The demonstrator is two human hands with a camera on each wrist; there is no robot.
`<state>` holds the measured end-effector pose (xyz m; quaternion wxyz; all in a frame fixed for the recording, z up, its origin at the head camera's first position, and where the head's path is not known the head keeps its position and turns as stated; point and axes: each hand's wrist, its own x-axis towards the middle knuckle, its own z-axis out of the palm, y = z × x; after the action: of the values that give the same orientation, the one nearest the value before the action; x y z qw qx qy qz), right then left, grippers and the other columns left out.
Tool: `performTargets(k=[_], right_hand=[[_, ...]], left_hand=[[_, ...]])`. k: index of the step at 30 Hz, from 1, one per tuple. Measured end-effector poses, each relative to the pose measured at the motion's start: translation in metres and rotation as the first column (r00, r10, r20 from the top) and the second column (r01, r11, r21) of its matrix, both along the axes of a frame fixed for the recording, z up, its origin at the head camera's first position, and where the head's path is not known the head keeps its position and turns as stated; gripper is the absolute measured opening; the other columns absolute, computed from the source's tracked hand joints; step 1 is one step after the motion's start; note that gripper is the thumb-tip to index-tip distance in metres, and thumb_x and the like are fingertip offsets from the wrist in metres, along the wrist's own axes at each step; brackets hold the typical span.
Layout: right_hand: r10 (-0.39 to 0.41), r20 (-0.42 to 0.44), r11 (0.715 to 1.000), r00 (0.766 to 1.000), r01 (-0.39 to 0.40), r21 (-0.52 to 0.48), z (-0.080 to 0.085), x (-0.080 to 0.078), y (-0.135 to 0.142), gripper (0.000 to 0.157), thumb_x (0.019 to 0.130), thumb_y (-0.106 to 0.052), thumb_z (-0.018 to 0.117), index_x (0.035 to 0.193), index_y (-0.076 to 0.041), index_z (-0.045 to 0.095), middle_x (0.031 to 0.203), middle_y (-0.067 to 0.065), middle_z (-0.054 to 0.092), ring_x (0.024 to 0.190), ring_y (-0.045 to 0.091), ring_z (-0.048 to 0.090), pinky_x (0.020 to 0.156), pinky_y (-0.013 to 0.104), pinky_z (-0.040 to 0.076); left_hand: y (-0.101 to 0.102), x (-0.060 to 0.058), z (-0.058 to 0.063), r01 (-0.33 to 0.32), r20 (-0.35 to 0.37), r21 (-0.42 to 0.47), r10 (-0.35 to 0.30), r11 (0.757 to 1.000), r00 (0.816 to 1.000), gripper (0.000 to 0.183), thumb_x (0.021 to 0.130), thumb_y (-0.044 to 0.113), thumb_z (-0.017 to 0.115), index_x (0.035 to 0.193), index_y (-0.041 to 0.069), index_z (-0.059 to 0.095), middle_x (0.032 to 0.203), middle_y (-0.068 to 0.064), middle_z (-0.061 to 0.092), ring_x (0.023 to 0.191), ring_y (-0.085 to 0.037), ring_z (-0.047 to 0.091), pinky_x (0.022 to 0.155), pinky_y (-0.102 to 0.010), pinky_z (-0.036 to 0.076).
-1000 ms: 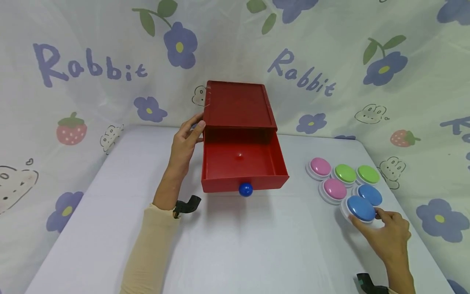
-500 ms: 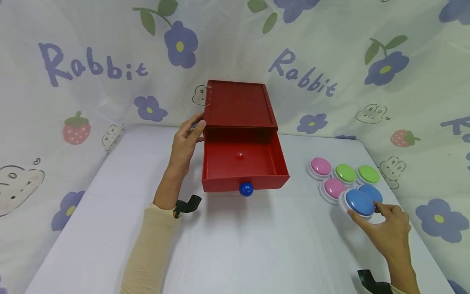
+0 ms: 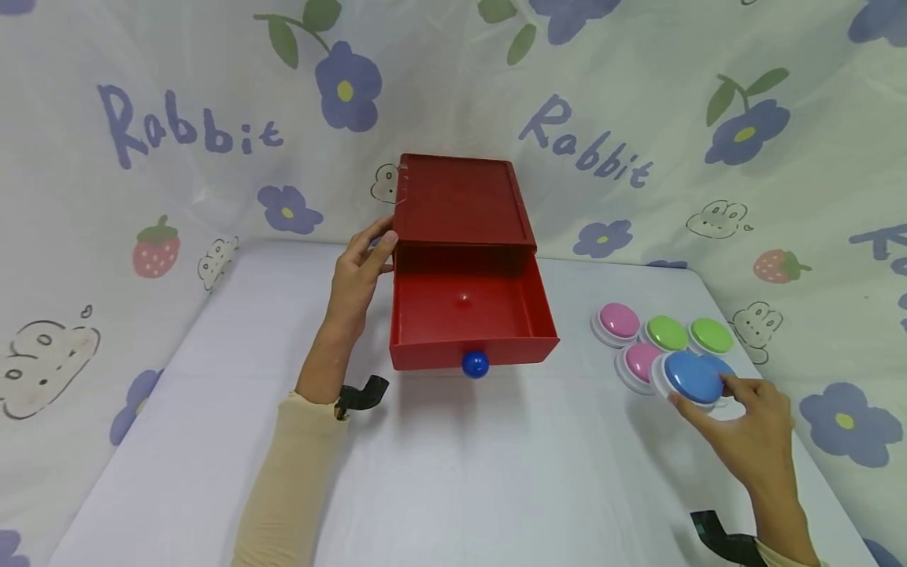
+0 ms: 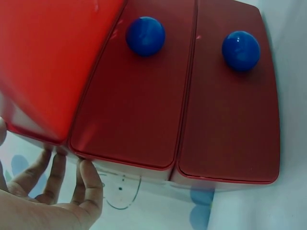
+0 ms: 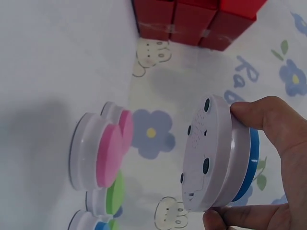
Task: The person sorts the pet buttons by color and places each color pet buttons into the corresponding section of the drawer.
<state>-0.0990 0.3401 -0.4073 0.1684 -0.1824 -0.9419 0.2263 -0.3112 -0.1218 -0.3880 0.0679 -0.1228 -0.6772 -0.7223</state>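
Note:
In the head view my right hand [image 3: 758, 437] grips a round white push button with a blue top [image 3: 693, 376] by its rim, thumb on one side and fingers on the other. The right wrist view shows this button [image 5: 218, 158] tilted and off the table, its underside with rubber feet and small speaker holes in sight. My left hand [image 3: 357, 276] rests against the left side of a red drawer cabinet [image 3: 464, 201], fingers along the wall. The cabinet's top drawer [image 3: 468, 315], with a blue ball knob, is pulled out and holds nothing. Two lower drawers [image 4: 129, 96] are closed.
Two pink buttons [image 3: 619, 320], two green buttons [image 3: 711, 336] and a second blue button [image 3: 719, 365], partly hidden behind the held one, stand at the table's right. A printed cloth [image 3: 453, 94] hangs behind the white table [image 3: 496, 472].
My right hand has lifted the blue-topped button slightly upward and left in the head view, covering more of the other blue button. My left hand stays where it was on the cabinet.

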Motion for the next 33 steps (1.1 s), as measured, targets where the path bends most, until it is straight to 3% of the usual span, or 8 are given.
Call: performTargets(k=[12, 25, 33], right_hand=[[0.069, -0.104, 0.998, 0.992, -0.067, 0.019, 0.017, -0.006, -0.011, 0.074, 0.072, -0.029, 0.089, 0.124, 0.016, 0.060, 0.114, 0.029, 0.048, 0.109, 0.048, 0.041, 0.077, 0.056, 0.032], [0.105, -0.083, 0.995, 0.991, -0.104, 0.009, 0.036, -0.010, -0.020, 0.075, 0.076, -0.031, 0.086, 0.127, 0.016, 0.057, 0.122, 0.032, 0.045, 0.115, 0.051, 0.038, 0.081, 0.075, 0.039], [0.153, -0.122, 0.988, 0.981, -0.155, -0.001, 0.043, -0.014, -0.023, 0.074, 0.074, -0.028, 0.088, 0.126, 0.015, 0.059, 0.121, 0.029, 0.046, 0.115, 0.049, 0.038, 0.080, 0.072, 0.037]], left_hand=[[0.001, 0.002, 0.000, 0.002, -0.008, 0.007, -0.002, 1.000, 1.000, 0.054, 0.099, 0.044, 0.060, 0.147, 0.022, 0.052, 0.145, -0.001, 0.044, 0.121, -0.022, 0.051, 0.095, -0.036, 0.047], [0.003, 0.005, -0.002, -0.004, -0.008, 0.007, 0.004, 1.000, 1.000, 0.053, 0.099, 0.043, 0.059, 0.147, 0.022, 0.053, 0.144, -0.002, 0.045, 0.121, -0.022, 0.051, 0.093, -0.034, 0.048], [0.005, 0.010, -0.002, -0.015, -0.003, 0.008, 0.015, 1.000, 1.000, 0.054, 0.098, 0.044, 0.060, 0.147, 0.022, 0.052, 0.146, 0.000, 0.044, 0.123, -0.021, 0.051, 0.093, -0.033, 0.047]])
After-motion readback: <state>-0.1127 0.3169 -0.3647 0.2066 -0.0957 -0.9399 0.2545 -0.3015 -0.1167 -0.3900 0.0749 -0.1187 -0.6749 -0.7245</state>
